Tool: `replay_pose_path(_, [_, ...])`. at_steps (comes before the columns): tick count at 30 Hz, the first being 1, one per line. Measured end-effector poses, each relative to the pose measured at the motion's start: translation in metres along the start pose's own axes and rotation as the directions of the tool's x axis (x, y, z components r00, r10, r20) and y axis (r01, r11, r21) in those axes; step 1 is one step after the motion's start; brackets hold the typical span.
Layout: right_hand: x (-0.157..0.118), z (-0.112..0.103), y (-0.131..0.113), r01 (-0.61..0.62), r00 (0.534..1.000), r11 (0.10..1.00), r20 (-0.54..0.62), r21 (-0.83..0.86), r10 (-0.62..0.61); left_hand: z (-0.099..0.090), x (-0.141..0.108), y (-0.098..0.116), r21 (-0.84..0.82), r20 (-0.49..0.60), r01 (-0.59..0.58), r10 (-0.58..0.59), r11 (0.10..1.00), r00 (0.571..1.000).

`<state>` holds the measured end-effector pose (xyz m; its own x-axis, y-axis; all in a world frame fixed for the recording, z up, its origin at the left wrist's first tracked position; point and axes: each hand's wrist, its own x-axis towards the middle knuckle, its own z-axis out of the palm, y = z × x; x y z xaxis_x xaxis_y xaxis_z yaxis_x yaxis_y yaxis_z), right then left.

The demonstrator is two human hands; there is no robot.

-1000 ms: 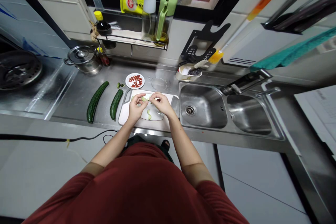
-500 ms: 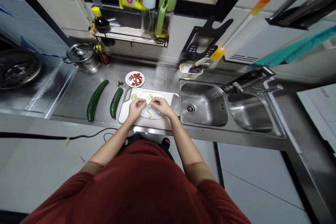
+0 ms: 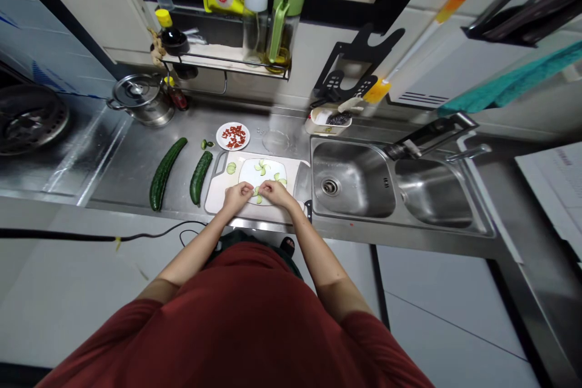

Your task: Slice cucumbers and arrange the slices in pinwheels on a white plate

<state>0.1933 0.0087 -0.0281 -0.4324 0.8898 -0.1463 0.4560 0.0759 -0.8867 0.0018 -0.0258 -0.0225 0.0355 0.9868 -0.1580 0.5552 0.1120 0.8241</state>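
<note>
My left hand [image 3: 238, 196] and my right hand [image 3: 275, 193] meet fingertip to fingertip over the front part of a white plate [image 3: 248, 171]. Both are closed in a pinch on a thin pale-green cucumber slice [image 3: 256, 190], partly hidden by the fingers. Other slices lie on the plate in small fans: one cucumber fan [image 3: 262, 167] at the back, another on the right [image 3: 280, 179]. Beneath the plate is a cutting board [image 3: 217, 195], with a small stack of cucumber slices [image 3: 231, 168] at its left. A knife [image 3: 303, 180] lies along the board's right side.
Left of the board lie a cut cucumber [image 3: 200, 177] and a longer whole cucumber [image 3: 167, 174]. Behind it stand a small plate of red pieces [image 3: 233, 136] and cucumber ends [image 3: 206, 143]. A double sink [image 3: 354, 179] is to the right, a lidded pot [image 3: 142, 100] back left.
Both hands have moved slightly toward me, from the plate's middle to its front. The cucumber fans at the back and right of the plate now show more fully.
</note>
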Motion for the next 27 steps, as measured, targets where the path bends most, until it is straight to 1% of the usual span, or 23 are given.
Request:
replay_pose_path(5, [-0.002,0.001,0.001,-0.018,1.000,0.995,-0.013,-0.102,0.017,-0.002,-0.003,0.009,0.174,0.018,-0.012,0.009,0.985,1.000])
replay_pose_path(12, [-0.004,0.002,-0.007,-0.056,0.998,0.963,-0.017,-0.263,0.054,-0.001,-0.003,0.017,0.358,0.032,-0.068,0.060,0.931,0.998])
replay_pose_path(18, [-0.003,0.004,-0.013,-0.046,0.999,0.934,-0.021,-0.355,0.041,0.001,-0.005,0.018,0.437,0.029,-0.089,0.085,0.895,0.996])
replay_pose_path(24, [-0.003,0.006,-0.016,-0.062,0.998,0.903,-0.034,-0.425,0.053,0.002,-0.005,0.017,0.474,0.047,-0.116,0.106,0.873,0.993])
replay_pose_path(27, [-0.003,0.006,-0.017,-0.065,0.998,0.889,-0.037,-0.454,0.055,0.002,-0.005,0.018,0.483,0.057,-0.114,0.099,0.868,0.993])
